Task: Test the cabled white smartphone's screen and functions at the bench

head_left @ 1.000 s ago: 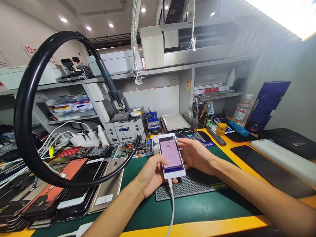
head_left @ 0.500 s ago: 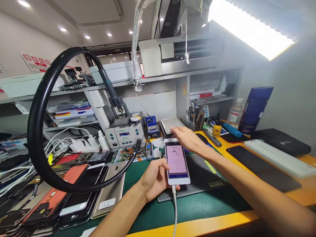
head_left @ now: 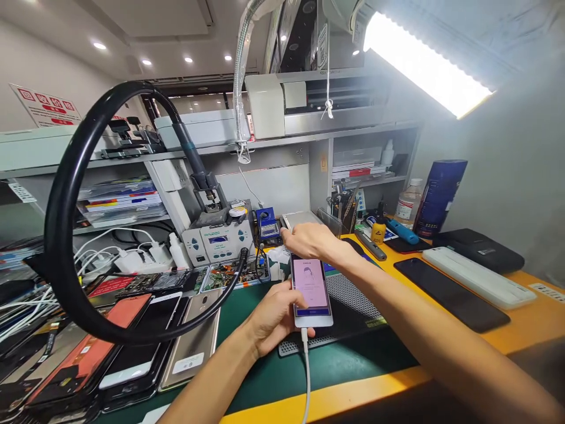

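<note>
A white smartphone with a pinkish-lilac screen lies in my left hand. The thumb of that hand rests over the lower left of the screen, and its other fingers pass behind the phone. From the phone's bottom edge a white charging cable runs down toward the bench edge. My right hand is across the phone's top end with its fingers bent together, hiding that end. Whether those fingers grip the phone or anything else is hidden. Beneath the phone lies a dark perforated mat.
A thick black hose loops over the left side. Several phones, among them a gold one, lie below it. Behind stand a soldering station and a parts tray. A dark phone and a white case lie right.
My right hand has moved left and down over the phone's top end, and its fingers have curled. My left thumb reaches a little further onto the screen. The view has shifted slightly.
</note>
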`<state>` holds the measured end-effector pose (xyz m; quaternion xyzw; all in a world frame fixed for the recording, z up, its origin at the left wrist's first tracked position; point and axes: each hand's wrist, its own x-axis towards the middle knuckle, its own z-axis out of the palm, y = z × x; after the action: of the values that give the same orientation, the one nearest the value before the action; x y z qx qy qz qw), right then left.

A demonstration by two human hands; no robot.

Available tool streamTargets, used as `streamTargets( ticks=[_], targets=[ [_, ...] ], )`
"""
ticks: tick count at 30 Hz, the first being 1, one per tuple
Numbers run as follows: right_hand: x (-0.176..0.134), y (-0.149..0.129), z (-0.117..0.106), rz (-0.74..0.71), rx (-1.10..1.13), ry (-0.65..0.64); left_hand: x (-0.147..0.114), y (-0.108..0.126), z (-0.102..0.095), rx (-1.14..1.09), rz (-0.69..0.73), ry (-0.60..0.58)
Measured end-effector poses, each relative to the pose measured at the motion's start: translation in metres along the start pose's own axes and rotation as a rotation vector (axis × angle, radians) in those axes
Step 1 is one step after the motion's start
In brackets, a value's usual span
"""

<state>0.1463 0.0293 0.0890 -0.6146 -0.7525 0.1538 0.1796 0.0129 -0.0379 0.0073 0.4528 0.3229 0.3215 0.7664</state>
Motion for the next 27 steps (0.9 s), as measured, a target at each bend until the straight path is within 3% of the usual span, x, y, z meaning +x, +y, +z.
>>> streamTargets(
  ticks=[4, 15, 20, 27],
  targets=[
    [-0.002, -0.005, 0.001, -0.026, -0.154, 0.037, 0.001, -0.001, 0.000, 0.014, 0.004, 0.002],
    [-0.003, -0.011, 0.000, -0.057, -0.248, 0.004, 0.004, -0.003, -0.006, -0.081, -0.022, -0.005],
    [0.000, -0.009, 0.000, -0.013, -0.211, 0.019, 0.004, -0.001, -0.008, -0.206, -0.063, -0.094],
    [0.001, 0.023, -0.005, -0.001, -0.009, 0.076, 0.005, 0.005, -0.018, -0.258, -0.002, -0.052]
  ],
)
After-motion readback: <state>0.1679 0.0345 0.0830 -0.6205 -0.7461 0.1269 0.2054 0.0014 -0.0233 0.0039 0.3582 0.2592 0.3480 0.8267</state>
